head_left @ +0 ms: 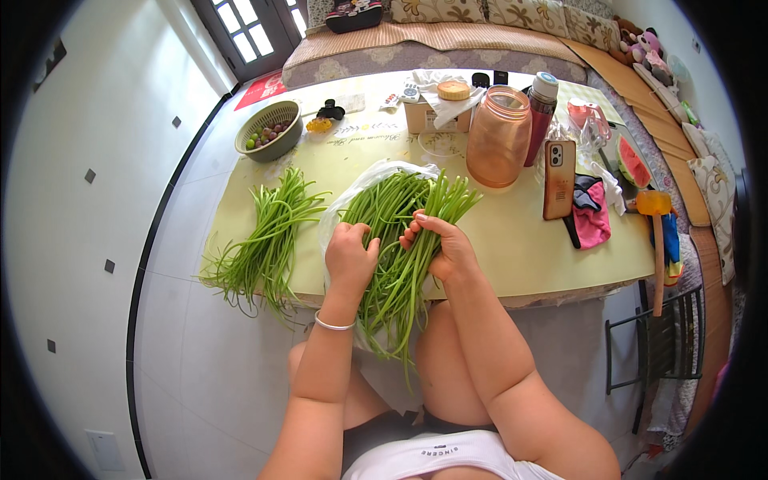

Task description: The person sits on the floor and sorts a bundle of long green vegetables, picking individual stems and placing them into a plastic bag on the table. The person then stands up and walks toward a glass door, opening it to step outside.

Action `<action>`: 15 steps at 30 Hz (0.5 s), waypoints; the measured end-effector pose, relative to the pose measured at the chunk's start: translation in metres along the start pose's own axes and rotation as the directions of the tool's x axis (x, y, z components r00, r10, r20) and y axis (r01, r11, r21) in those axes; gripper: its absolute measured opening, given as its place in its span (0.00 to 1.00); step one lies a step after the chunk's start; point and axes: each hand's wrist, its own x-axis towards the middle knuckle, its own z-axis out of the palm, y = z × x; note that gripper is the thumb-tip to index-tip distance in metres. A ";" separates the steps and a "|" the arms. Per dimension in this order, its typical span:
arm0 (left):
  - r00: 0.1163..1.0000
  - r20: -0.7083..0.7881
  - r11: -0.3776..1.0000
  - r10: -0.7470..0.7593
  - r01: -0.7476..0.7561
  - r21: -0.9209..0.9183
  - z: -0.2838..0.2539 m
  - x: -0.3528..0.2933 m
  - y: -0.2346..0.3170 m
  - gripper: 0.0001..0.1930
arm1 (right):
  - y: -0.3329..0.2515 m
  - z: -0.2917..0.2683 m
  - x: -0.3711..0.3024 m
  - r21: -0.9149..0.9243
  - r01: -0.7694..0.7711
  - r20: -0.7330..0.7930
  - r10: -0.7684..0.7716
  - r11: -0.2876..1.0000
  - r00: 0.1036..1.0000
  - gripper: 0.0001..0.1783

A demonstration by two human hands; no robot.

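glossy plastic jar [498,136], thin translucent plastic bag [352,188]

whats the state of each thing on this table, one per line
left hand: closed on green stalks in the bag
right hand: gripping the same bundle
bundle of long green stalks: lying in an open clear plastic bag
second green stalk pile: loose on the yellow table, overhanging the edge
green basket: holds small round fruit
orange plastic jar: upright, lid on
phone: face down
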 end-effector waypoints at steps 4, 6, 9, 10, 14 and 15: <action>1.000 -0.003 1.000 0.006 -0.006 0.017 0.002 0.000 0.001 0.11 | 0.000 0.000 0.001 -0.019 0.008 -0.002 -0.008 1.000 1.000 0.09; 1.000 -0.005 0.999 0.008 -0.008 0.033 0.003 0.001 0.000 0.10 | 0.000 -0.001 0.001 -0.015 0.004 0.005 -0.004 1.000 1.000 0.09; 0.997 -0.012 0.995 0.077 -0.076 0.060 -0.002 0.000 0.004 0.09 | 0.000 -0.001 0.001 -0.015 0.006 0.011 -0.006 1.000 1.000 0.09; 0.996 -0.022 0.994 0.085 -0.084 0.068 0.000 0.000 0.002 0.08 | -0.001 -0.001 0.001 -0.015 0.008 0.013 -0.008 1.000 1.000 0.09; 0.996 -0.076 0.997 0.047 -0.043 0.058 0.002 0.000 -0.003 0.08 | -0.001 -0.001 0.001 -0.014 -0.009 0.021 0.009 1.000 1.000 0.09; 0.996 -0.090 0.999 0.021 -0.017 0.042 0.001 0.001 -0.004 0.08 | -0.001 -0.002 0.002 -0.008 -0.010 0.029 0.010 1.000 1.000 0.10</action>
